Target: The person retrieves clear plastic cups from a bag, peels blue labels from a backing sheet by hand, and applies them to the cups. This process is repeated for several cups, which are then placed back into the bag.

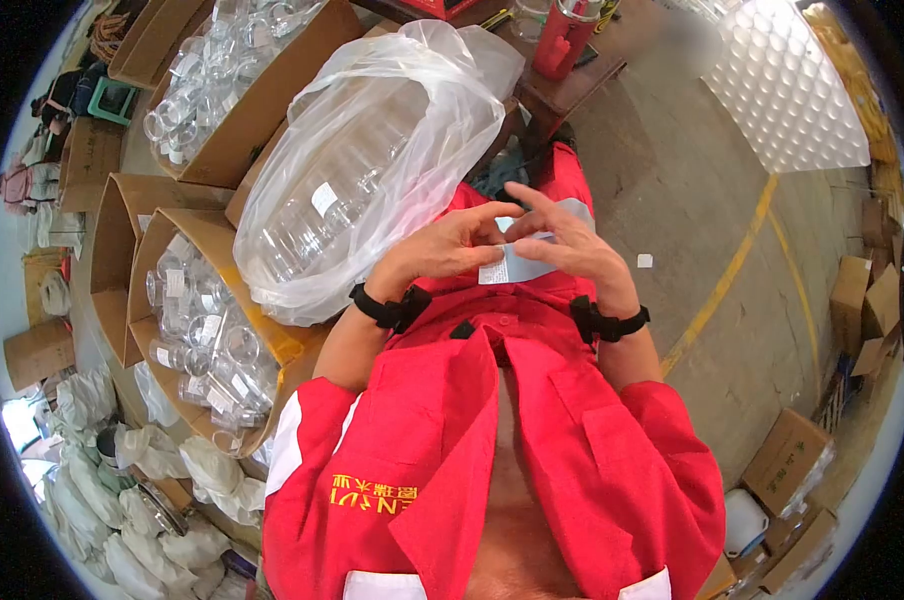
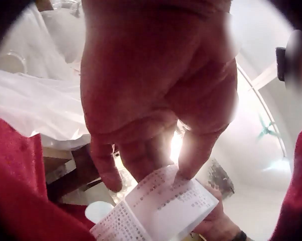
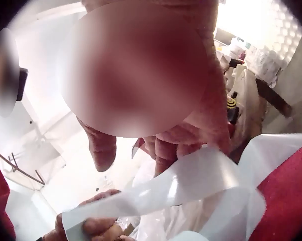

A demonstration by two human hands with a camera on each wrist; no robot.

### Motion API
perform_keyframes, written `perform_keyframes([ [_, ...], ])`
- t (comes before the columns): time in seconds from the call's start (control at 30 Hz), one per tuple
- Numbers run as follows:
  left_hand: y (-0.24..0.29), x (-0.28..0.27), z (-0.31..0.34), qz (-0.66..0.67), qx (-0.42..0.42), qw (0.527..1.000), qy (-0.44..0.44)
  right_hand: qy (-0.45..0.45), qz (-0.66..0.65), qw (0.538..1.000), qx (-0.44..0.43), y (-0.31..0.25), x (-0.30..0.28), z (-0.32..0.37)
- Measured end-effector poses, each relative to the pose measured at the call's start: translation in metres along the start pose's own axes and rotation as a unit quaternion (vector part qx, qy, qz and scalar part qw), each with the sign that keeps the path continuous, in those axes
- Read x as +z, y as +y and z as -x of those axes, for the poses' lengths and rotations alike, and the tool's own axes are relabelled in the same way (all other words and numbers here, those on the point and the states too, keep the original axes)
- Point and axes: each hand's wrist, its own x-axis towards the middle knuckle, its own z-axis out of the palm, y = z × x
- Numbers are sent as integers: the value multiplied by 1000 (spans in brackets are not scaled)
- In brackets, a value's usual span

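Note:
Over the lap, the left hand pinches the end of a strip of white printed labels on glossy backing. In the left wrist view its thumb lies across the printed face of the strip, fingers behind. The right hand is spread at the strip's other side, thumb and forefinger extended toward the left hand. Its thumb is apart from the backing strip, which crosses in front of its other fingers and loops toward the red clothing. A large clear plastic bag of clear jars lies beside the left hand.
Cardboard boxes with labelled clear jars stand at the left. A red flask is on a brown table ahead. A small white label lies on the floor at right. Further off hangs a dimpled white sheet.

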Motion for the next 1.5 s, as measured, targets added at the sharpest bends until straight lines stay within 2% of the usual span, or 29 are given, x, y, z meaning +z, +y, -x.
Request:
perform_keyframes([
  [0.07,2,-4,-6,-41,-1,999,-1,-26,59,997,32,-1,9,-7],
  [0.13,-3,-6,-6,-82,-2,997,1,-13,67,996,64,-4,9,-5],
  [0.2,-13,-3,-4,-119,53,986,108,28,51,996,71,4,8,-2],
  [0.23,-12,3,-2,-197,72,961,181,29,51,996,71,6,10,-2],
  [0.27,-11,9,0,-196,72,962,179,54,47,995,65,7,13,-1],
  [0.33,-3,24,6,-222,2,939,263,78,44,994,58,15,16,0],
  [0.37,-8,36,10,-146,-41,952,265,55,-12,997,57,23,18,-1],
  [0.4,-6,43,11,-146,-43,951,268,30,-68,996,56,24,21,-3],
  [0.47,1,50,12,-103,-62,966,227,1,-67,997,37,24,24,-6],
  [0.5,-4,49,12,-139,-113,963,203,-22,-65,997,20,22,26,-6],
  [0.53,-9,48,11,-140,-113,962,204,-23,-65,997,19,20,26,-5],
  [0.6,-17,45,13,-14,-91,978,186,-18,-100,994,41,15,27,-1],
  [0.63,-18,45,15,-16,-94,977,191,-24,-103,994,39,13,26,0],
  [0.7,-20,45,16,53,-91,982,157,-32,-42,997,62,12,22,2],
  [0.97,-41,39,18,77,-61,988,120,-12,-65,997,47,22,27,0],
  [1.07,-38,36,23,76,-112,983,124,-15,-58,997,55,22,23,1],
  [1.13,-33,33,28,171,-110,969,144,4,-90,993,79,14,21,2],
  [1.17,-34,29,32,168,-113,968,145,3,-93,993,78,14,19,3],
  [1.23,-38,14,43,82,-72,967,229,58,-150,984,76,17,13,5],
  [1.27,-41,2,52,78,-74,967,229,59,-153,984,74,18,9,5],
  [1.33,-47,-29,74,107,-82,937,323,84,-162,982,53,20,0,7],
  [1.4,-50,-59,93,68,-122,898,417,94,-157,982,50,20,-4,10],
  [1.43,-56,-73,101,65,-122,898,418,96,-158,981,54,21,-5,10],
  [1.5,-72,-102,112,-117,-99,839,523,99,-161,980,56,23,-5,8],
])
